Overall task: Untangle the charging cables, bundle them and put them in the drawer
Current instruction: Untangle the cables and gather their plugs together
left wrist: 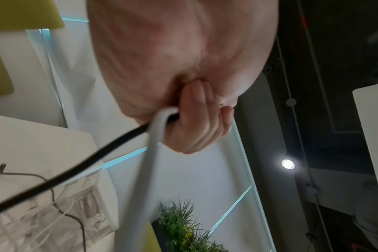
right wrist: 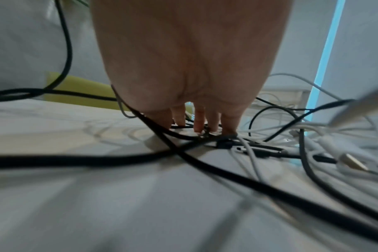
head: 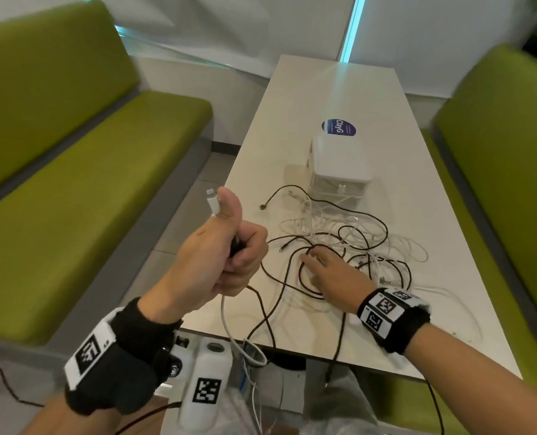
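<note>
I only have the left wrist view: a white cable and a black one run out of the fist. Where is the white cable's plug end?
Observer: It sticks up past the left hand, beside the raised thumb; the white cable hangs below the fist.
Operator: What is the right hand doing?
Observer: The right hand lies on the tangle of cables on the table, fingers straight, tips down among the black strands.
Operator: Is the drawer box near?
Observer: The white drawer box stands just beyond the tangle; from here I cannot tell whether a drawer is open.
</note>
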Action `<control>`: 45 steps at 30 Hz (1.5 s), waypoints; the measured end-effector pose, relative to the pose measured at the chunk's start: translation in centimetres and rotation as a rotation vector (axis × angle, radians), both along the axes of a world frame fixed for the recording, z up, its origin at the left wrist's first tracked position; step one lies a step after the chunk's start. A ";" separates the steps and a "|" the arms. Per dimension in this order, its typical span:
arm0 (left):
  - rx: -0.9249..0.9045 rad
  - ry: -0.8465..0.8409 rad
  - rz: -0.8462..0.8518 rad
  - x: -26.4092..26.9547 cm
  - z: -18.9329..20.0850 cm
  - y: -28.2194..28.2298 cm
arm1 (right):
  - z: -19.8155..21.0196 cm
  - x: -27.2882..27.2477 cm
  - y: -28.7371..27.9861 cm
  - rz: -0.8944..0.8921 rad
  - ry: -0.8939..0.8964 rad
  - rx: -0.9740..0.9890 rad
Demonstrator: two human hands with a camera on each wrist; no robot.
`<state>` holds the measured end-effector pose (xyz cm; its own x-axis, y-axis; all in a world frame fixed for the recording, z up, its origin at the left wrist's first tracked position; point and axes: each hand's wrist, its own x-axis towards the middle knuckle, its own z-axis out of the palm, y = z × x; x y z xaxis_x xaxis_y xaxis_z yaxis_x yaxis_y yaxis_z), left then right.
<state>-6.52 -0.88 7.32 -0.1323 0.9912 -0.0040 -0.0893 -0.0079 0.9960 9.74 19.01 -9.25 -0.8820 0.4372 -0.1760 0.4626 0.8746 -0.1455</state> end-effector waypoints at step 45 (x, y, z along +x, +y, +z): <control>0.014 -0.126 0.282 5.2 -4.8 2.7 | 12.8 2.1 -7.7 -0.093 0.682 -0.567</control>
